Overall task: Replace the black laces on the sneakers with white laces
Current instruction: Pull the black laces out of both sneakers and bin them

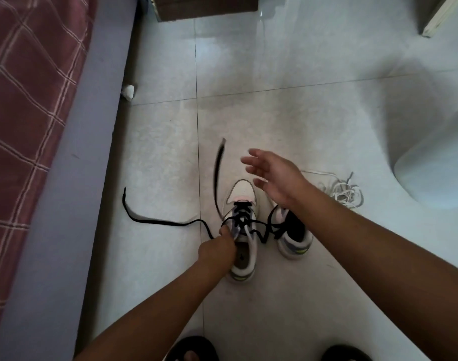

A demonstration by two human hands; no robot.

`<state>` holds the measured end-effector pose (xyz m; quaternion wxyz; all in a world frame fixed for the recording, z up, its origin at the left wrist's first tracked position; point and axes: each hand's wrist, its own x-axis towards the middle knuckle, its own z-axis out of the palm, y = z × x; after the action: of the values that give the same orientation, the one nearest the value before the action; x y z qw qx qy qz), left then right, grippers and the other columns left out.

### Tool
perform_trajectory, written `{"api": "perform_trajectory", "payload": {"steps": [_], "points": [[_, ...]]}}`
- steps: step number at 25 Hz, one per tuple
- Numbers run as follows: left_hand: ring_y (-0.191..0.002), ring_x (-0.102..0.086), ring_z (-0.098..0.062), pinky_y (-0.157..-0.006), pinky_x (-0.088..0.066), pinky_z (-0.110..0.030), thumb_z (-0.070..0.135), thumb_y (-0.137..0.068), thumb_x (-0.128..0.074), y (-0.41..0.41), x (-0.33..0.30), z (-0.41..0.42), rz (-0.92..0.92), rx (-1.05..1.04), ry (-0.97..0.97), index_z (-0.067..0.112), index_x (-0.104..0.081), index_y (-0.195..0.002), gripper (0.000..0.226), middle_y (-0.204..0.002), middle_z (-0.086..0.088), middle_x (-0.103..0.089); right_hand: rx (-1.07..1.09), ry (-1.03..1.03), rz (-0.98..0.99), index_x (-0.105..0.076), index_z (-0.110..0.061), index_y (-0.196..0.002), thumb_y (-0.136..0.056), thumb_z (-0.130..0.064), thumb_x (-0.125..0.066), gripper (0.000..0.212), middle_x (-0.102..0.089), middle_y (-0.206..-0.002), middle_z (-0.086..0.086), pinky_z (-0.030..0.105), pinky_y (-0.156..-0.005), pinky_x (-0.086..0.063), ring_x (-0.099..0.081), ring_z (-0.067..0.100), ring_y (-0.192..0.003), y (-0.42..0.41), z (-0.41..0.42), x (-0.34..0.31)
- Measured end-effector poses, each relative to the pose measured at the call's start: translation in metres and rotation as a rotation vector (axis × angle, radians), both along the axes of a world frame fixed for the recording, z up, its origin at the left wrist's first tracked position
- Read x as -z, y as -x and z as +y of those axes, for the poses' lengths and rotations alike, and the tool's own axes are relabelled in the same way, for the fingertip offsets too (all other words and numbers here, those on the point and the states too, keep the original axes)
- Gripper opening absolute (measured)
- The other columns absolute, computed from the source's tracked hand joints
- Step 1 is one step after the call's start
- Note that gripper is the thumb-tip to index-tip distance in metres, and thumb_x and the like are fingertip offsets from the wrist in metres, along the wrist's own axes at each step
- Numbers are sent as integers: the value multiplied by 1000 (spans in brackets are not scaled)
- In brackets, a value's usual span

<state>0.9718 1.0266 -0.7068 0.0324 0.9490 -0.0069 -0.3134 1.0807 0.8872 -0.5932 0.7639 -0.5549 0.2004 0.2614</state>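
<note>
Black lace [168, 223]: limp, light, half unthreaded from the left sneaker [242, 230], trailing left of the left hand [221, 247]; best pinched close to the eyelets. Left hand gripping at the tongue; right hand [272, 175] open, raised just beyond. White laces [345, 191] heaped right of it.

Pale glossy tiled floor [287, 61]; plaid-covered bed [27, 100] at left

I'm looking down into a home bedroom. A bed [53, 152] with a plaid maroon cover [22, 100] runs along nine o'clock, beside a pale tiled floor [287, 113]. A wooden furniture base [207, 7] sits at twelve o'clock.
</note>
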Motion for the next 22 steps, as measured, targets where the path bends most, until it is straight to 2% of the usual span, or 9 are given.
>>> {"api": "perform_trajectory", "payload": {"steps": [3, 6, 10, 13, 15, 17, 18, 20, 22], "points": [[-97, -64, -29, -77, -47, -34, 14, -99, -31, 1, 1, 0, -12, 1, -4, 3, -26, -139, 42, -110, -11, -65, -418, 700, -236, -63, -11, -106, -93, -22, -56, 19, -64, -97, 7, 23, -66, -47, -56, 11, -75, 34, -4, 35], [-92, -65, -28, -71, -43, -31, 19, -99, -34, -1, 2, 0, -5, -50, 21, 5, -27, -134, 38, -106, -9, -66, -921, 802, -225, -50, -14, -102, -84, -27, -68, 29, -59, -100, 6, 30, -76, -45, -56, 20, -90, 70, -9, 61], [-89, -66, -28, -67, -41, -30, 19, -98, -35, 0, 2, 0, -2, -46, 26, 6, -27, -134, 39, -103, -8, -67, -1056, 966, -392, -50, -14, -100, -88, -22, -62, 18, -61, -102, 10, 29, -72, -38, -57, 24, -95, 66, -13, 59], [-91, -65, -28, -69, -42, -30, 18, -99, -33, -1, 2, 2, 5, -57, 28, 6, -26, -136, 40, -105, -9, -67, -965, 1620, -798, -50, -12, -117, -90, -7, -48, 27, -61, -108, 10, 33, -68, -35, -56, 31, -103, 28, -37, 42], [-92, -65, -28, -72, -44, -31, 18, -99, -32, -2, 2, 2, 14, -61, 39, 5, -24, -139, 43, -106, -10, -66, -714, 1876, -726, -49, -11, -118, -90, -7, -50, 29, -58, -110, 11, 35, -68, -35, -52, 31, -104, -2, -60, 24], [-90, -65, -28, -68, -41, -30, 19, -99, -33, 0, 2, 2, 2, -68, 48, 6, -26, -136, 40, -104, -10, -67, -781, 1906, -608, -50, -10, -120, -90, -8, -49, 31, -52, -120, 11, 37, -78, -40, -47, 30, -112, -5, -59, 17], [-89, -65, -28, -67, -40, -30, 19, -99, -33, 0, 1, 1, -5, -64, 39, 7, -27, -135, 38, -103, -9, -67, -903, 1845, -718, -50, -10, -122, -89, -7, -48, 33, -49, -124, 11, 37, -82, -41, -46, 30, -115, 2, -51, 21], [-90, -65, -27, -68, -41, -30, 19, -99, -33, -1, 2, 1, -3, -36, 21, 6, -25, -137, 41, -105, -8, -67, -1194, 1513, -959, -49, -13, -126, -90, -10, -50, 36, -49, -126, 10, 37, -82, -44, -50, 29, -115, 37, -26, 42], [-92, -65, -26, -69, -43, -31, 22, -100, -33, -1, 3, 1, 6, -12, 6, 6, -21, -141, 46, -108, -8, -66, -1369, 1289, -857, -47, -12, -125, -90, -17, -53, 35, -54, -121, 10, 36, -76, -46, -56, 29, -107, 59, -8, 52]]}}
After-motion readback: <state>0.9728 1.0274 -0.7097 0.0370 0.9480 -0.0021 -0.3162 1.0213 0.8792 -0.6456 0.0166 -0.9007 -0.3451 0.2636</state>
